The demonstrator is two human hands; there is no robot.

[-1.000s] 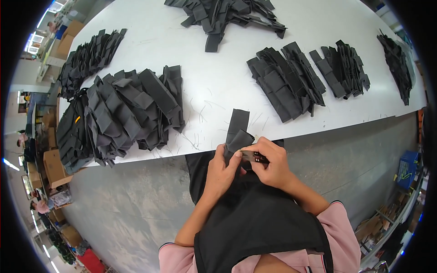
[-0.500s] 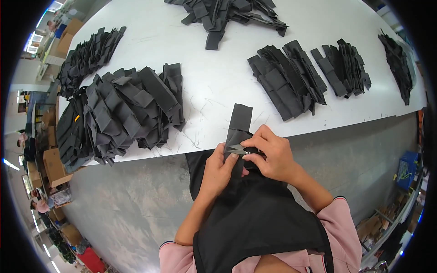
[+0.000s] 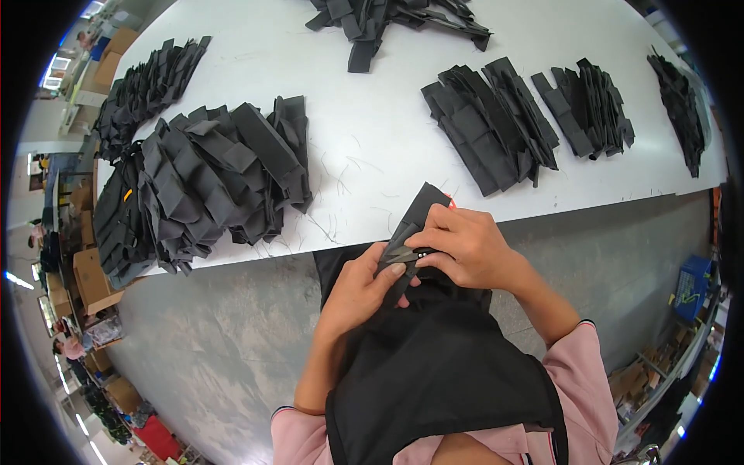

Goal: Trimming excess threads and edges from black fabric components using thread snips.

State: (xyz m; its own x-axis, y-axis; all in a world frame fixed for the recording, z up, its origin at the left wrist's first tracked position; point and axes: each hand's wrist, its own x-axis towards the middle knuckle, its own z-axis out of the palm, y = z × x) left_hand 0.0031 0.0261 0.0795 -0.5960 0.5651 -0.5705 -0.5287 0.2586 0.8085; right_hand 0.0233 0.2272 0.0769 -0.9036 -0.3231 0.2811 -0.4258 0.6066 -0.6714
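Two hands meet on one black fabric strip (image 3: 422,221), held at the near edge of the white table (image 3: 372,147), just above the person's dark apron (image 3: 434,364). Left hand (image 3: 360,291) pinches the strip's lower end from below, thumb on top. Right hand (image 3: 465,248) is closed over a small metal snipping tool (image 3: 409,252), its tip touching the strip; blades too small to read. A bit of red shows at the strip's far corner. Step in hand looks like trimming loose thread from the piece; the fine threads scattered on the table fit that. Next move likely calls for a steady pinch and a short, close cut without nicking the cloth. Outward: large heap of folded black pieces (image 3: 209,178) at 10 o'clock; a fanned stack (image 3: 488,128) at 1 o'clock; a smaller stack (image 3: 589,108) beyond it toward 2; a loose pile (image 3: 387,15) at 12. Grey floor (image 3: 201,349) at 8 o'clock.
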